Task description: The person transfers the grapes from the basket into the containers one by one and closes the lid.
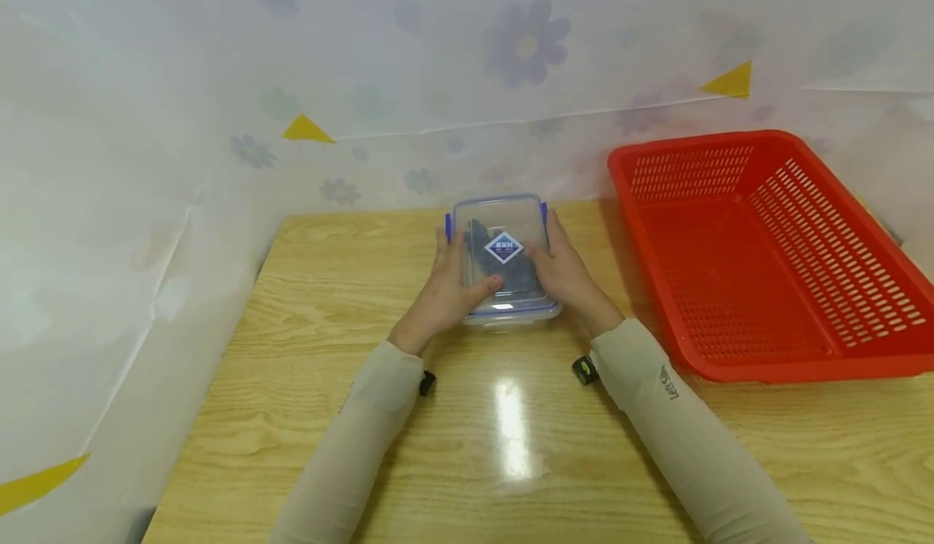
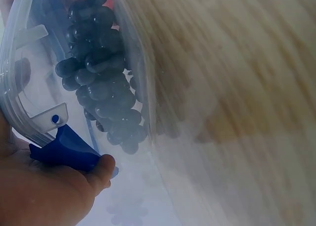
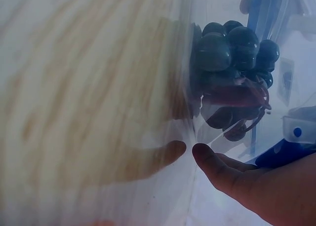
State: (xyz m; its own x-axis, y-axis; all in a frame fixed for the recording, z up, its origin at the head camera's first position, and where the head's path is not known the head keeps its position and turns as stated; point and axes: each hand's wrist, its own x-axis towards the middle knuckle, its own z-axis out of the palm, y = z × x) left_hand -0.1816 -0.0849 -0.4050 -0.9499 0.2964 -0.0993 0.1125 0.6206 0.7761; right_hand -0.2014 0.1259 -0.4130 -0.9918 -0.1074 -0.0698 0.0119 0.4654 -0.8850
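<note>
A clear plastic food container (image 1: 511,210) with a blue-edged lid and a diamond-shaped label (image 1: 503,247) rests on the wooden table. Dark grapes (image 2: 106,82) fill part of it, seen through its walls. My left hand (image 1: 443,291) holds its left side, thumb lying over the lid and fingers at the blue latch (image 2: 71,152). From the other side my right hand (image 1: 569,272) grips the container, with its thumb on the lid near the label. Fingers of that hand lie by the right blue latch (image 3: 286,152), which sticks out from the wall.
To the right stands a red plastic basket (image 1: 679,317) with slotted sides. A flower-patterned sheet (image 1: 409,66) covers the wall behind the wooden table (image 1: 321,301), and yellow tape pieces (image 1: 306,130) are stuck on it.
</note>
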